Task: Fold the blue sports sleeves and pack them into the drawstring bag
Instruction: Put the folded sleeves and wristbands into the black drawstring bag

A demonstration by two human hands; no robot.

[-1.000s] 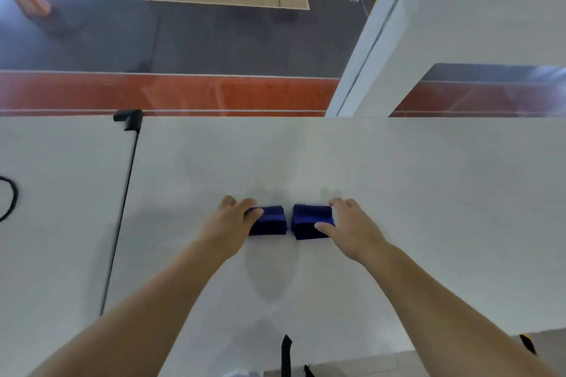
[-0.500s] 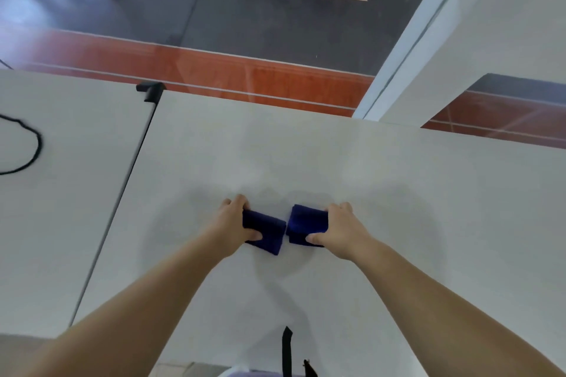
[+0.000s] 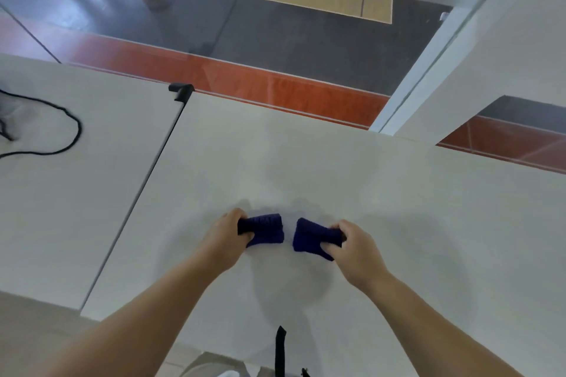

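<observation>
Two folded dark blue sports sleeves lie side by side near the middle of the white table [image 3: 398, 193]. My left hand [image 3: 226, 239] grips the left sleeve [image 3: 266, 228] by its left end, thumb underneath and fingers over the top. The right sleeve [image 3: 312, 236] is held at its right end by my right hand [image 3: 355, 248], fingers curled round it. A small gap separates the two sleeves. At the far left edge a pale cloth with a black cord [image 3: 61, 131] looped beside it may be the drawstring bag; most of it is out of view.
A second white table [image 3: 76, 177] abuts on the left, with a black clamp [image 3: 180, 90] at the seam's far end. A black strap [image 3: 280, 349] hangs at the near edge. Beyond the tables lie a sports-hall floor and a white pillar [image 3: 444, 55].
Both hands went from resting beside the sleeves to gripping them. The sleeves have moved slightly apart and tilted. The head camera has shifted, bringing the cord at the left into view.
</observation>
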